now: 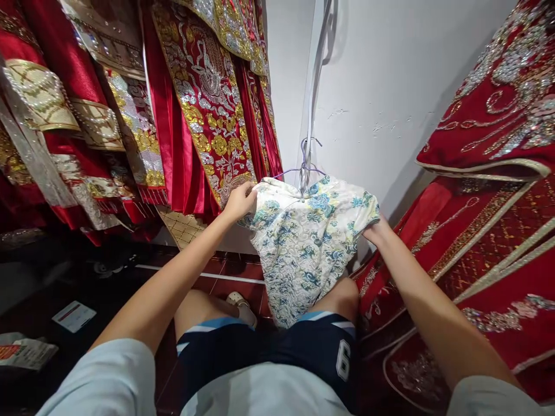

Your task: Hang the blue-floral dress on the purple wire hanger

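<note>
A white floral garment (303, 237) with blue and green flowers and short sleeves is spread out in front of me, above my knees. A thin purple hanger (303, 168) sits inside its neckline, with the hook sticking up in front of the wall. My left hand (241, 201) pinches the garment's left shoulder and sleeve edge. At the other sleeve, my right hand (375, 230) holds the cuff, its fingers partly hidden behind the fabric.
Red and gold embroidered costumes (212, 98) hang at the left. A red beaded gown (485, 190) fills the right side. A white wall (373, 110) stands ahead, and a card (74, 316) lies at the lower left.
</note>
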Tool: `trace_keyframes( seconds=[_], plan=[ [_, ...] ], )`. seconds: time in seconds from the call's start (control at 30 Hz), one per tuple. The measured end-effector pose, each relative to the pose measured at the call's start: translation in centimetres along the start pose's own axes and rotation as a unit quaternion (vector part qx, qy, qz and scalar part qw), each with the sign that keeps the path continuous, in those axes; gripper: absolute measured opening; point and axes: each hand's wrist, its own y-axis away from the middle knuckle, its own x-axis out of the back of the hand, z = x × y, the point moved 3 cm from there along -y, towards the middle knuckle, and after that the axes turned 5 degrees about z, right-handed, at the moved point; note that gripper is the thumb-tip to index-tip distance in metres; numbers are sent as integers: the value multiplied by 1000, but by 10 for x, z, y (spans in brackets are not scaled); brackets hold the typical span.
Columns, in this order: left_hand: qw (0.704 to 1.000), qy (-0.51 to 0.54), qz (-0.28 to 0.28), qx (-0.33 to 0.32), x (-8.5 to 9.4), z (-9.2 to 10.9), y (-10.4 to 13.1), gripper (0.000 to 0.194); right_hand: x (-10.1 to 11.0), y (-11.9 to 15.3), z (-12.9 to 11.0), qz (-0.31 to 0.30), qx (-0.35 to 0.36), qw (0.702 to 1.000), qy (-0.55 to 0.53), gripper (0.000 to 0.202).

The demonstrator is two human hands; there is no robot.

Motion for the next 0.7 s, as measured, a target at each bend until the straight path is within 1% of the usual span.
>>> trace_keyframes(
  seconds=[0.07,0.1,0.17,0.2,0.27,0.3,0.37,0.43,0.47,0.53,0.57,0.63,0.67,0.7],
  plan=[
    [1000,15,2,-6,-2,2,2,27,3,2,-3,-10,-35,999,-30,45],
    [1000,24,10,-9,-3,3,2,27,2,2,-7,-8,-34,999,-41,44],
    [998,41,31,-18,-5,10,0,29,-3,-1,-16,11,10,999,-45,34],
    [998,47,43,-25,-5,14,-3,29,-8,-5,-23,23,39,998,-43,28],
    [996,50,56,-41,-4,24,-11,28,-24,-14,-37,37,87,995,-44,23],
    [996,46,59,-45,-4,28,-15,28,-34,-19,-44,35,102,993,-46,24],
    [997,31,61,-33,-3,31,-23,27,-56,-22,-58,16,116,992,-43,27],
    [998,12,59,-9,-3,29,-27,26,-78,-12,-70,-27,119,992,-24,33],
    [998,2,57,2,-4,25,-27,25,-88,-1,-75,-57,120,991,-7,36],
    [998,-3,63,12,-7,16,-21,23,-104,32,-80,-135,120,983,42,45],
    [997,4,73,14,-8,11,-16,22,-110,51,-80,-183,116,973,73,51],
    [994,29,100,20,-12,5,-3,24,-118,86,-75,-296,102,938,146,62],
    [993,41,109,22,-15,4,3,26,-121,98,-70,-339,103,917,183,64],
    [992,50,110,21,-19,4,9,27,-123,105,-65,-360,116,900,217,62]
  ],
)
